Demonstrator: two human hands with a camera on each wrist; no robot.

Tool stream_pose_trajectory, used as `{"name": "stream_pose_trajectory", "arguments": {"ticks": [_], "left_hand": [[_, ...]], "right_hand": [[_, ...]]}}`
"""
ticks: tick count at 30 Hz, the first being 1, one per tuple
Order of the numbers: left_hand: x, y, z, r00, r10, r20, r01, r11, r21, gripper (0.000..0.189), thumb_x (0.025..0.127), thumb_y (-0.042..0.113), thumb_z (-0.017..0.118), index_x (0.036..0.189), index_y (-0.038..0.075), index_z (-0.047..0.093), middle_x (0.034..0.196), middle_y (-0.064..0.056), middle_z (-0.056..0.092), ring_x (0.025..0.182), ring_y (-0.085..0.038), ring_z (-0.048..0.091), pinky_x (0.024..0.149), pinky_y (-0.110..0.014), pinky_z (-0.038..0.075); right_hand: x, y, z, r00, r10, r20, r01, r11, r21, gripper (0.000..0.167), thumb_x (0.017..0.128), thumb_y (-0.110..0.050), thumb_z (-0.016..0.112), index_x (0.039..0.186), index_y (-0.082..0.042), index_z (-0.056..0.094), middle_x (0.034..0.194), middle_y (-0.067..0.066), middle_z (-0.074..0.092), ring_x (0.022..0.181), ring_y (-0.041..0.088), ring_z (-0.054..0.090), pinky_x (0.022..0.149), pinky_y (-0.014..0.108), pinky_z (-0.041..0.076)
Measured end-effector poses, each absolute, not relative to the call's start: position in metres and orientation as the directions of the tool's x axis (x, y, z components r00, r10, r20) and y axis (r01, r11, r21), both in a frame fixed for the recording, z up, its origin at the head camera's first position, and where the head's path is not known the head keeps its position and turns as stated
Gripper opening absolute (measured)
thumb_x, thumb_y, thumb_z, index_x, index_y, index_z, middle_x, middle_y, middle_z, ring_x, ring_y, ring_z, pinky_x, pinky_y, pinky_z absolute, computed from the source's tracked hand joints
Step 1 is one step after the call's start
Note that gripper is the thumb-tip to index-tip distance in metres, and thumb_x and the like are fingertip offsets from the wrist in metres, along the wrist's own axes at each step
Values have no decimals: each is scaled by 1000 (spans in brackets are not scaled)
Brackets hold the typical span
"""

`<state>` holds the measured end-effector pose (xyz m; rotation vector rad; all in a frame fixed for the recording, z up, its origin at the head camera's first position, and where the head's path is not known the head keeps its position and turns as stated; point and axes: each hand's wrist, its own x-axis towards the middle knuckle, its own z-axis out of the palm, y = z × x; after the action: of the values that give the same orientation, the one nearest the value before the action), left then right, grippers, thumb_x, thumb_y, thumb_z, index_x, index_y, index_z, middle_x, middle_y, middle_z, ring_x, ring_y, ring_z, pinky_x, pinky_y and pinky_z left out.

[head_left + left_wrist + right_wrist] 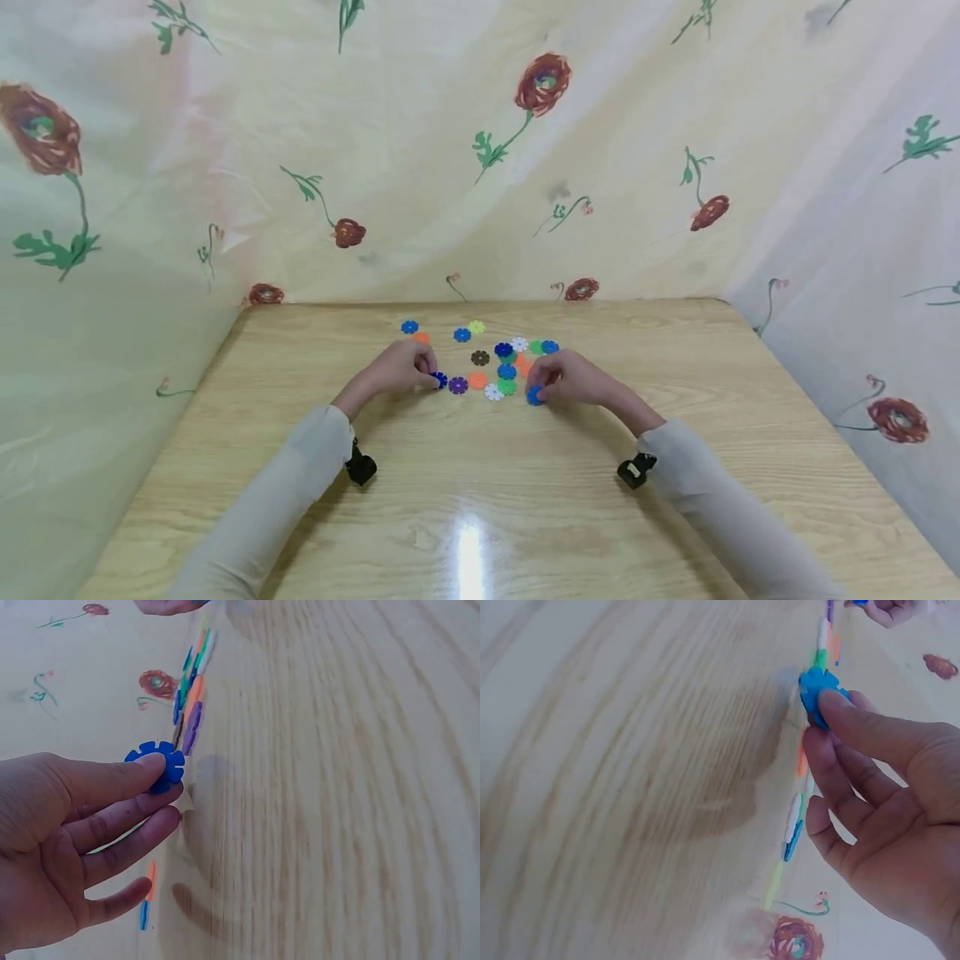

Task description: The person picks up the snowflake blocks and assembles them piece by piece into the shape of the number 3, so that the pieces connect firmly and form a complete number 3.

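Note:
My left hand (393,368) pinches a dark blue notched plastic disc (174,771) between thumb and index finger, its other fingers loosely bent in the left wrist view. Just right of it lies a purple disc (458,385). Across the group, my right hand (576,379) holds a lighter blue notched disc (810,696) by thumb and fingertips. That disc is tilted, close over the wooden table (480,467). Between the hands are an orange disc (477,380), a white disc (492,392) and a green disc (507,387), the last two overlapping.
Behind the hands lie several more discs, among them a brown one (480,357), a yellow one (477,327) and a blue one (409,327) at the far left. Flower-printed cloth (420,167) walls the back and sides of the table.

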<state>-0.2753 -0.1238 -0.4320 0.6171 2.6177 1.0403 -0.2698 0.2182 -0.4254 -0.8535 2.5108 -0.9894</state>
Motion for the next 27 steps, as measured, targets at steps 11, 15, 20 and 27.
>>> {"name": "stream_pose_trajectory", "arguments": {"ticks": [11, 15, 20, 27], "left_hand": [[-279, -114, -424, -891, 455, -3, 257, 508, 822, 13, 93, 12, 76, 101, 5, 69, 89, -8, 74, 88, -28, 71, 80, -34, 57], [-279, -108, -422, -901, 435, -3, 192, 404, 894, 17, 95, 12, 72, 108, 2, 69, 93, -12, 76, 97, -37, 72, 91, -43, 58], [-282, -100, -419, -922, 386, -18, 93, 266, 959, 26, 98, 14, 70, 119, -1, 66, 97, -13, 78, 104, -41, 72, 107, -47, 51], [-284, -93, -408, -948, 315, -43, 14, 176, 984, 30, 97, 20, 72, 124, 6, 70, 100, -10, 78, 110, -41, 70, 116, -56, 40]], "right_hand": [[-278, 213, -414, -882, -471, 21, -298, 521, -800, 14, 90, -2, 75, 104, -1, 76, 99, 16, 76, 86, 18, 68, 79, 35, 59], [-277, 207, -413, -904, -426, 32, -250, 468, -848, 17, 91, -5, 75, 107, -1, 75, 100, 16, 74, 89, 24, 70, 83, 43, 61], [-275, 201, -408, -923, -375, 85, -247, 409, -879, 18, 90, -7, 77, 107, 0, 75, 100, 17, 74, 91, 33, 71, 83, 43, 61], [-275, 194, -396, -939, -315, 140, -253, 355, -900, 19, 89, -6, 78, 106, 2, 74, 94, 9, 74, 80, 11, 71, 77, 28, 61]]}}
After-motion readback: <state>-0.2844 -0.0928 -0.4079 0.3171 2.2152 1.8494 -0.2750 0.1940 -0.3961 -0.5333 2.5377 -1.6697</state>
